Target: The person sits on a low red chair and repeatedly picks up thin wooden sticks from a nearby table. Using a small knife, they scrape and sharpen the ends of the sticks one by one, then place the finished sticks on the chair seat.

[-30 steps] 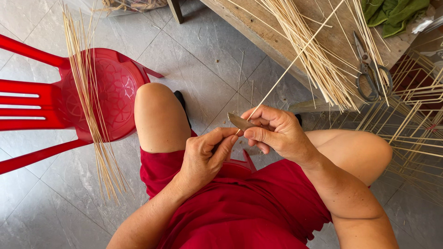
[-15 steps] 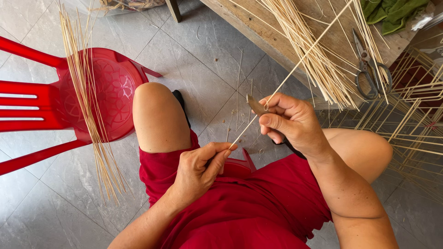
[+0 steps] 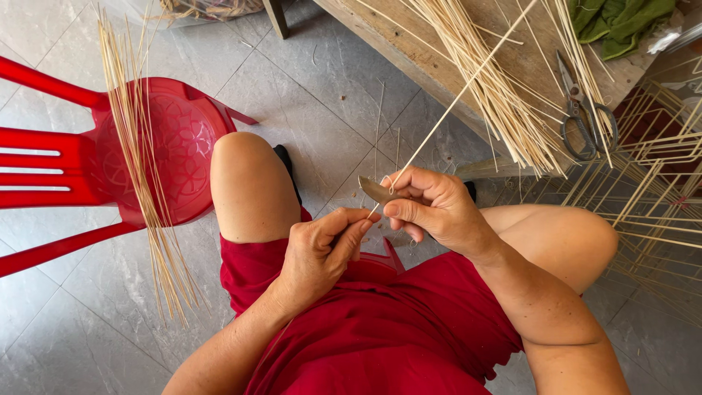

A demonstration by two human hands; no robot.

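Observation:
My right hand (image 3: 435, 208) grips a small knife (image 3: 376, 190), its blade pointing left and lying against a long thin bamboo stick (image 3: 457, 99). The stick slants from the upper right down to my left hand (image 3: 322, 249), which pinches its lower end between thumb and fingers. Both hands hover above my lap, between my bare knees, over a red garment (image 3: 380, 329).
A bundle of thin sticks (image 3: 142, 161) lies across a red plastic chair (image 3: 88, 164) at the left. A wooden bench (image 3: 439, 51) at the top carries more sticks (image 3: 504, 95), scissors (image 3: 585, 117) and a green cloth (image 3: 621, 22). Stick frames (image 3: 658, 190) stand at the right on the grey tiled floor.
My right hand with the knife slid up the stick and away from the left hand, then came back down close to it. The left hand kept its pinch on the stick's end.

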